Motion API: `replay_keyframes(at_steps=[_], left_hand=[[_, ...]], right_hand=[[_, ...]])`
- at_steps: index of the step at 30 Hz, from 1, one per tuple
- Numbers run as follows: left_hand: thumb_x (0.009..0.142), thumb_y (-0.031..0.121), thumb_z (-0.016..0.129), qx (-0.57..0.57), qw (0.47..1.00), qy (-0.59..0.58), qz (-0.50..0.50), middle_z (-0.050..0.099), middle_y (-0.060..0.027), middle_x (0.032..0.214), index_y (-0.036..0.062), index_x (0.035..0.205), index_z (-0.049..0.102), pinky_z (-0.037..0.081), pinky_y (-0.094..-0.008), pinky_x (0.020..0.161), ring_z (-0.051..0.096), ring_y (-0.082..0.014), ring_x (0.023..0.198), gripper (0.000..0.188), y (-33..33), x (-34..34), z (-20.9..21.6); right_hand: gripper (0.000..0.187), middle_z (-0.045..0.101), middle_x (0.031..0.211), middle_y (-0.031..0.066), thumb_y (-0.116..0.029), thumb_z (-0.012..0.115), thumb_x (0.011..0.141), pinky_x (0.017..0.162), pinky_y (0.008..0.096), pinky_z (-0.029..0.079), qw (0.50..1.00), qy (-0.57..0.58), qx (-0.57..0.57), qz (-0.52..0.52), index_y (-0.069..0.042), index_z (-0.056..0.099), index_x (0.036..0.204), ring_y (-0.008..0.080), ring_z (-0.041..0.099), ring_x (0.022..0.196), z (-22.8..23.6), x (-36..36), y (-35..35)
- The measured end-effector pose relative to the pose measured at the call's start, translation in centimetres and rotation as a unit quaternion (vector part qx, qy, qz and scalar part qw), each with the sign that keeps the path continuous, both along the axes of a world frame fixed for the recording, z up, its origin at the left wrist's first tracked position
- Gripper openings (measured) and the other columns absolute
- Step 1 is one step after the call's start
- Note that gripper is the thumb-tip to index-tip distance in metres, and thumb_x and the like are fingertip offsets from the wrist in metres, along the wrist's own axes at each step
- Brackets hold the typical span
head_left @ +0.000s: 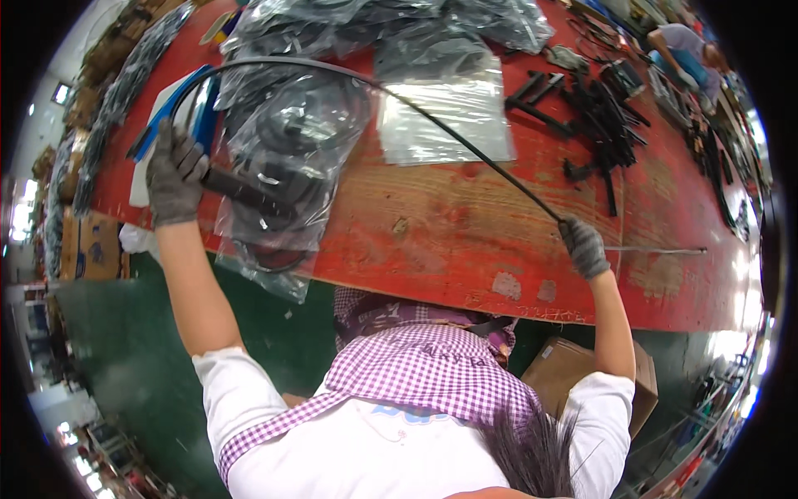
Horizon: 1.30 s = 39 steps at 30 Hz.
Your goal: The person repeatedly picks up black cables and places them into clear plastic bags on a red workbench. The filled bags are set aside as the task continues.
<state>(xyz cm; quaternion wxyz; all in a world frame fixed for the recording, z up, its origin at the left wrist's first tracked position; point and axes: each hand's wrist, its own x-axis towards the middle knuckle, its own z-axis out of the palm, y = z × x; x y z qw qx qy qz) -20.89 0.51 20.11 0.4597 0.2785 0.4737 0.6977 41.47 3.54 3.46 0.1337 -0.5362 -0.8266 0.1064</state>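
A long black cable (449, 129) arcs over the table between my two grey-gloved hands. My left hand (176, 179), at the table's left side, is closed round its left end. A thick black tube (249, 193) juts out beside those fingers, over a clear plastic bag (291, 158) with coiled black parts inside; whether the hand also holds the tube, I cannot tell. Near the front right, my right hand (585, 248) is closed on the cable's other end. A thin pale rod (652, 249) stretches rightward from beside that hand to a small dark tip.
The red, worn table (465, 241) carries a stack of clear bags (445, 125), heaped bagged parts (382, 33), a blue-and-white tray-like item (204, 116) and a pile of black metal parts (603, 125). A cardboard box (553, 374) stands below. Another person (690, 62) is at the far right.
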Motion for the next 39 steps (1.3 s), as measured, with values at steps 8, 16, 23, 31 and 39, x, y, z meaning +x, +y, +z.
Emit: replay_keyframes(at_steps=[8, 16, 23, 31, 39], left_hand=[[0.088, 0.010, 0.046, 0.351, 0.496, 0.792, -0.067, 0.052, -0.0037, 0.088, 0.0026, 0.122, 0.044, 0.047, -0.0227, 0.058, 0.054, -0.0088, 0.069, 0.035, 4.3, 12.8, -2.5], [0.092, 0.023, 0.042, -0.141, 0.771, -0.163, -0.600, 0.038, 0.0046, 0.053, 0.0014, 0.089, 0.048, 0.032, -0.0191, 0.030, 0.032, -0.0033, 0.034, 0.023, 5.3, 17.9, -2.7], [0.094, 0.029, 0.038, -0.029, 0.840, -0.376, -0.389, 0.024, 0.0107, 0.044, 0.0077, 0.078, 0.039, 0.022, -0.0166, 0.025, 0.022, 0.0014, 0.030, 0.026, 4.5, 4.8, -3.5], [0.090, 0.031, 0.047, -0.044, 0.904, 0.012, -0.425, 0.045, 0.0017, 0.057, 0.0047, 0.088, 0.054, 0.042, -0.0208, 0.043, 0.045, -0.0085, 0.046, 0.028, 7.2, 16.7, -0.7], [0.091, 0.034, 0.045, -0.156, 0.847, 0.051, -0.505, 0.043, 0.0033, 0.057, 0.0069, 0.095, 0.053, 0.037, -0.0224, 0.039, 0.039, -0.0075, 0.042, 0.029, 6.8, 23.4, 1.8]], right_hand=[[0.022, 0.051, 0.060, 0.0061, -0.033, 0.061, 0.078, 0.045, 0.0320, 0.041, 0.929, 0.085, 0.213, 0.291, -0.012, 0.051, 0.079, 0.0209, 0.055, 0.056, 14.1, -18.8, -3.5], [0.028, 0.059, 0.067, 0.0109, -0.030, 0.062, 0.079, 0.053, 0.0351, 0.047, 0.982, 0.101, 0.156, 0.024, -0.007, 0.053, 0.090, 0.0292, 0.059, 0.061, 12.6, -18.5, 2.6], [0.017, 0.059, 0.076, 0.0109, -0.025, 0.053, 0.084, 0.062, 0.0361, 0.047, 0.989, -0.108, 0.073, -0.075, -0.008, 0.057, 0.084, 0.0284, 0.058, 0.071, -1.7, 8.4, 2.1], [0.016, 0.049, 0.059, -0.0006, -0.032, 0.054, 0.083, 0.041, 0.0264, 0.041, 0.942, -0.038, 0.272, 0.193, -0.016, 0.055, 0.080, 0.0156, 0.051, 0.050, 11.8, -13.6, -2.3], [0.036, 0.055, 0.059, 0.0100, -0.042, 0.058, 0.080, 0.050, 0.0368, 0.044, 0.913, 0.199, 0.346, 0.080, -0.007, 0.056, 0.077, 0.0293, 0.057, 0.055, 17.5, -19.9, 4.3]])
